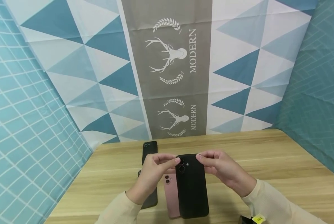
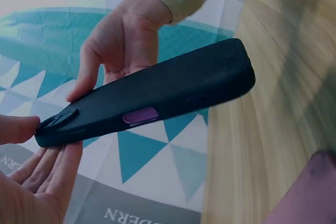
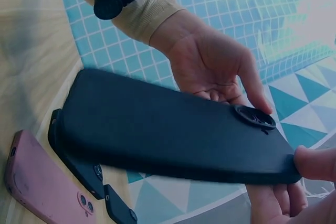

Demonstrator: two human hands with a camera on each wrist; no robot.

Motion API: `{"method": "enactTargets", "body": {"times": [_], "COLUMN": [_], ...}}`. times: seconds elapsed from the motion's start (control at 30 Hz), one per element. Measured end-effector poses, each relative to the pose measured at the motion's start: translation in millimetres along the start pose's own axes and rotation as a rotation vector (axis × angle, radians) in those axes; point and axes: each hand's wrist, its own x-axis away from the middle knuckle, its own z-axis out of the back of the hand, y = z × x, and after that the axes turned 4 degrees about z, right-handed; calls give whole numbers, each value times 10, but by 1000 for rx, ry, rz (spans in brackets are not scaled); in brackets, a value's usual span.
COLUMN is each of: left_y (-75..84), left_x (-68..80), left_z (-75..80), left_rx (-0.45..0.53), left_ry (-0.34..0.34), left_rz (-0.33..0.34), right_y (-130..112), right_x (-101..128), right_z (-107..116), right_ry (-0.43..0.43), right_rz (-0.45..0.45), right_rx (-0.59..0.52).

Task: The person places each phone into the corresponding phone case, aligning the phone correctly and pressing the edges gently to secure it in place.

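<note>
A black-cased phone (image 1: 192,189) is held above the table with its camera end away from me. My left hand (image 1: 176,161) pinches its top left corner by the camera lenses, and my right hand (image 1: 200,157) pinches the top right corner. The left wrist view shows the phone (image 2: 157,98) edge-on with a purple side button; my left thumb (image 2: 16,128) is on its end and my right hand (image 2: 121,40) is behind it. In the right wrist view the phone's back (image 3: 168,135) is seen, with my left hand (image 3: 215,61) behind it and my right thumb (image 3: 315,163) at its corner.
A pink phone (image 1: 171,196) lies on the wooden table (image 1: 267,174) under the held one. One black case (image 1: 149,151) lies farther back, another (image 1: 150,199) is partly hidden under my left wrist. Patterned cloth walls stand behind and on both sides.
</note>
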Motion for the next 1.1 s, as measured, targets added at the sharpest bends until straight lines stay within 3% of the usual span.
{"method": "enactTargets", "body": {"times": [0.3,0.6,0.87,1.0,1.1], "left_y": [-11,-9,-147,-233,-323], "left_x": [-3,-84,-156,-203,-264], "left_z": [-16,29,134,215,337], "left_rx": [64,104,134,71,4], "left_ry": [44,118,44,27,81], "left_rz": [11,11,140,102,70], "right_y": [48,210,257,241,224], "right_x": [-2,9,-18,-66,-115], "right_z": [10,-24,-47,-40,-12], "right_ry": [-13,-83,-32,26,80], "right_rz": [-8,-57,-80,-102,-111], "right_rx": [-20,-3,24,17,9]}}
